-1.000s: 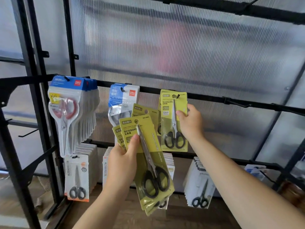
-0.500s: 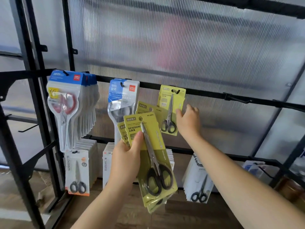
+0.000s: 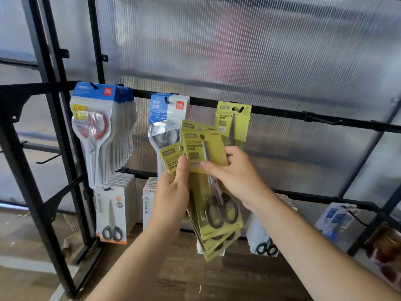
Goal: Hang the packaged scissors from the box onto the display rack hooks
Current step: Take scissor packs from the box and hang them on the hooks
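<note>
My left hand grips a fanned stack of yellow-green scissors packs in front of the rack. My right hand pinches the front pack of that stack near its top, thumb on its face. One yellow-green pack hangs alone on a hook of the upper black rail, just above my right hand. The box is not in view.
Blue-and-white red-handled scissors packs fill the left hook; another blue pack hangs beside them. An empty hook sticks out to the right. White packs hang on the lower rail. Black frame posts stand at left.
My right hand let go of the pack it put on the hook and came down to the stack in my left hand, taking hold of the front pack.
</note>
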The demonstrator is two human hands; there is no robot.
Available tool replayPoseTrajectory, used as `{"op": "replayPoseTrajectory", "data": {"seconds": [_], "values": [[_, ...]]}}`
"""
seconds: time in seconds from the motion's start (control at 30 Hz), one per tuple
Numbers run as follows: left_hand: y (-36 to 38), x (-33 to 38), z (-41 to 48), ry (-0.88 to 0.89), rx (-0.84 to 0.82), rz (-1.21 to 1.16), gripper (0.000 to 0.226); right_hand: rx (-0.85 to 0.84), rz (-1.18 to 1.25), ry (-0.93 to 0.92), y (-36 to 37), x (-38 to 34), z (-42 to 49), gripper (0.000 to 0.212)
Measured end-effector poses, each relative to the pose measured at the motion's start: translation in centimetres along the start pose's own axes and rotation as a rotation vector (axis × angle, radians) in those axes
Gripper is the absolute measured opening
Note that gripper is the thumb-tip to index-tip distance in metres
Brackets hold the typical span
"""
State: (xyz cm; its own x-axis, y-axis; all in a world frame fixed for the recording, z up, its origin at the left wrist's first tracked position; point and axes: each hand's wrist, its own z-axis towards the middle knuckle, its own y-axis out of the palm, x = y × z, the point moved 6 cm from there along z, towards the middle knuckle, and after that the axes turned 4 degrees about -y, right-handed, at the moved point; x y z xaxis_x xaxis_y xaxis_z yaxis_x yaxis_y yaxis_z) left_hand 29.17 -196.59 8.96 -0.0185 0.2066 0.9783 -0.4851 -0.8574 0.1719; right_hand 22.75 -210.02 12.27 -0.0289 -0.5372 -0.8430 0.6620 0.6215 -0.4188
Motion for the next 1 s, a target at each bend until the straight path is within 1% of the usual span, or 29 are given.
{"op": "replayPoseTrajectory", "data": {"seconds": [0.1, 0.13, 0.17, 0.2, 0.27, 0.3, 0.33, 0.4, 0.47, 0.53, 0.6, 0.73, 0.83, 0.93, 1.0], "values": [[0.0, 0.0, 0.2, -0.035, 0.000, 0.019, 0.025, 0.103, 0.074, 0.019, -0.6, 0.7, 0.4, 0.066], [-0.1, 0.2, 0.1, -0.028, 0.017, 0.031, 0.025, 0.142, 0.074, 0.005, -0.9, 0.8, 0.4, 0.072], [-0.1, 0.5, 0.0, -0.014, 0.031, 0.044, 0.026, 0.182, 0.066, -0.017, -1.4, 0.7, 0.3, 0.073], [0.0, 0.7, -0.2, -0.002, 0.038, 0.057, 0.030, 0.224, 0.056, -0.048, -1.9, 0.5, 0.2, 0.068], [0.2, 1.0, -0.5, 0.011, 0.040, 0.074, 0.037, 0.306, 0.048, -0.111, -3.4, 0.0, 0.4, 0.043], [0.2, 1.0, -0.5, 0.015, 0.044, 0.075, 0.038, 0.337, 0.045, -0.128, -4.1, -0.3, 0.5, 0.033], [0.0, 1.0, -0.4, 0.015, 0.053, 0.072, 0.038, 0.368, 0.031, -0.134, -4.9, -0.4, 0.8, 0.028], [-0.4, 0.8, 0.0, 0.014, 0.072, 0.080, 0.036, 0.416, -0.023, -0.133, -6.1, -0.5, 1.7, 0.026], [-0.6, 0.8, 0.2, 0.017, 0.080, 0.081, 0.029, 0.451, -0.076, -0.129, -6.8, -0.3, 2.4, 0.033], [-0.7, 0.9, 0.3, 0.023, 0.076, 0.065, 0.025, 0.457, -0.119, -0.126, -6.9, 0.0, 3.0, 0.031], [-0.8, 0.8, 0.3, 0.020, 0.074, 0.070, 0.026, 0.461, -0.164, -0.128, -6.9, 0.5, 3.7, 0.030], [-0.5, 0.6, 0.2, -0.007, 0.066, 0.079, 0.035, 0.474, -0.259, -0.148, -6.2, 1.6, 5.4, 0.049], [-0.4, 0.5, 0.3, -0.009, 0.067, 0.068, 0.033, 0.468, -0.360, -0.116, -5.9, 1.9, 7.0, 0.053], [-0.3, 0.3, 0.5, -0.013, 0.063, 0.055, 0.030, 0.482, -0.482, -0.062, -5.6, 2.0, 8.1, 0.062], [0.0, 0.3, 0.5, -0.009, 0.047, 0.042, 0.029, 0.474, -0.534, -0.062, -5.4, 2.0, 8.7, 0.064]]}}
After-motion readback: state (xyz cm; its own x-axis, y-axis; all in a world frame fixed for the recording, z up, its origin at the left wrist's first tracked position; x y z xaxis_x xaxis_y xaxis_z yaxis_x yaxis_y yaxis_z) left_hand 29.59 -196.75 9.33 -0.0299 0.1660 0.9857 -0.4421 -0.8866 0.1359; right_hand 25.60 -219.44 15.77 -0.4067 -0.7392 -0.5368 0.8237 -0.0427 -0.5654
